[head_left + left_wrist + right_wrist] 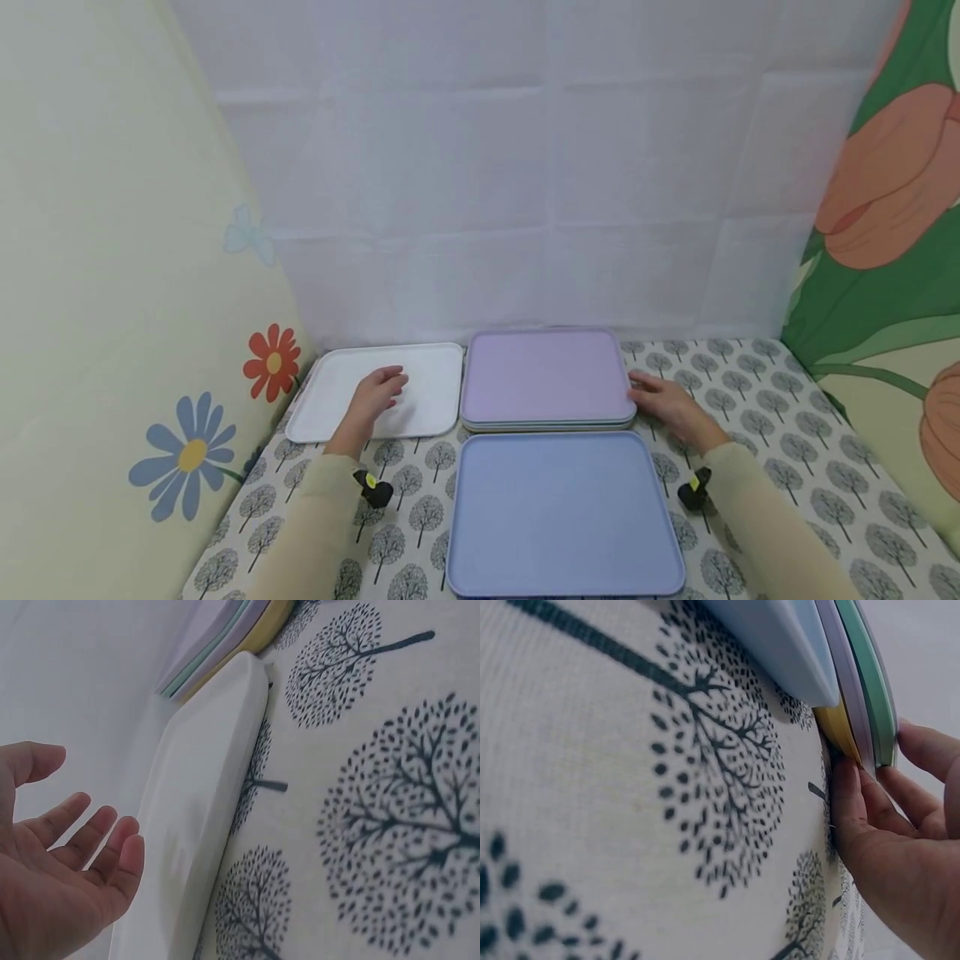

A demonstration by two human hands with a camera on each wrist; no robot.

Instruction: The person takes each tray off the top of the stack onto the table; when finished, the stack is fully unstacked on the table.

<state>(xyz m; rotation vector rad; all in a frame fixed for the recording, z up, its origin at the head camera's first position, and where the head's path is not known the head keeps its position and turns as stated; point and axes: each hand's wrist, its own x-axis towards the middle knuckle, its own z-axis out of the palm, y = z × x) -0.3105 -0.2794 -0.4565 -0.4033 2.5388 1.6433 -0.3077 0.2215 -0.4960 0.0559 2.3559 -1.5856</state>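
At the right edge of a stack of trays, my right hand [670, 407] touches the side with its fingertips, thumb up by the top tray. The uppermost tray [547, 375] is light purple; under it the right wrist view shows a green tray [871, 682], another purple tray [847, 679] and a yellow tray [837, 729]. My left hand [375, 396] is held above a white tray [431, 383], fingers loosely bent and nothing in them. The left wrist view shows its palm and fingers [82, 840] apart from the white tray.
A light blue tray [566, 517] lies nearest me, in front of the stack. All the trays rest on a cloth [795, 450] printed with trees. A white sheet [480, 167] hangs behind, with flower-patterned walls on the left [150, 250] and right [885, 192].
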